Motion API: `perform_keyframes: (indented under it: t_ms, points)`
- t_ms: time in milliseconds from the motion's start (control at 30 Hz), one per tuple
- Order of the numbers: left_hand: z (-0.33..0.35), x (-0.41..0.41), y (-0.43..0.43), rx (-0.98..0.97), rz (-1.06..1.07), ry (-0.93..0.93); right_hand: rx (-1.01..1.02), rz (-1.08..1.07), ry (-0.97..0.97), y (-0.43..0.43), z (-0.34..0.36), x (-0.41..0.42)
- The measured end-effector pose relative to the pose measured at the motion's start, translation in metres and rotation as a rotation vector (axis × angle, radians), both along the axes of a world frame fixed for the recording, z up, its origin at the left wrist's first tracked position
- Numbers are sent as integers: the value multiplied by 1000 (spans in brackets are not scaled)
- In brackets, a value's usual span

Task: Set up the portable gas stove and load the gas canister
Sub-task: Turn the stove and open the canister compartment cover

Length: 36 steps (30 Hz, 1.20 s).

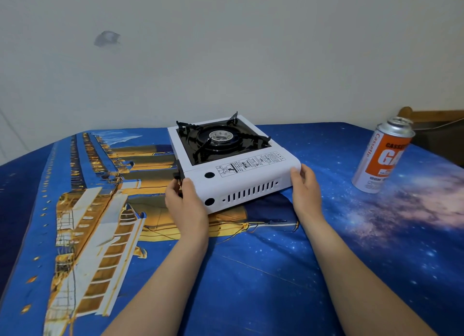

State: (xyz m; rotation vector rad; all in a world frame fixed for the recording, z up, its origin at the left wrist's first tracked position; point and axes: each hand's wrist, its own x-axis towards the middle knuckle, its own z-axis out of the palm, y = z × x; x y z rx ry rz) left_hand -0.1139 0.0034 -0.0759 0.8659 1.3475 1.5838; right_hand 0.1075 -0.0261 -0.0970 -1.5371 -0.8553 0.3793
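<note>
A white portable gas stove (241,174) with a black burner top and pan supports sits on the blue printed cloth (251,273), its vented side facing me. My left hand (185,202) grips the stove's near left corner, fingers curled round by the black knob. My right hand (305,187) holds the near right corner, thumb on top. An orange and white gas canister (381,157) stands upright on the cloth, off to the right and apart from the stove.
A pale wall (226,46) rises right behind the stove. A brown wooden piece (431,117) shows behind the canister at the far right. The cloth carries a ship print on the left and a galaxy print on the right.
</note>
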Motion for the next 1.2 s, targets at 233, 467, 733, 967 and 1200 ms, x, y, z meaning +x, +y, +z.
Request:
perform_keyframes:
  t_ms: [233,467,733,967,1200]
  points:
    - [-4,1,-5,22,-21,55,-7,-42,-44,-1,0,-4]
    - [-5,-10,5,34,-82,36,10,-119,-111,-4,1,-8]
    - [-5,-29,28,23,-231,-52,10,-166,-167,-8,4,-10]
    - [-7,-40,36,35,-298,-80,22,-186,-206,-13,7,-16]
    - [-8,-44,43,38,-331,-87,41,-213,-168,-15,9,-15]
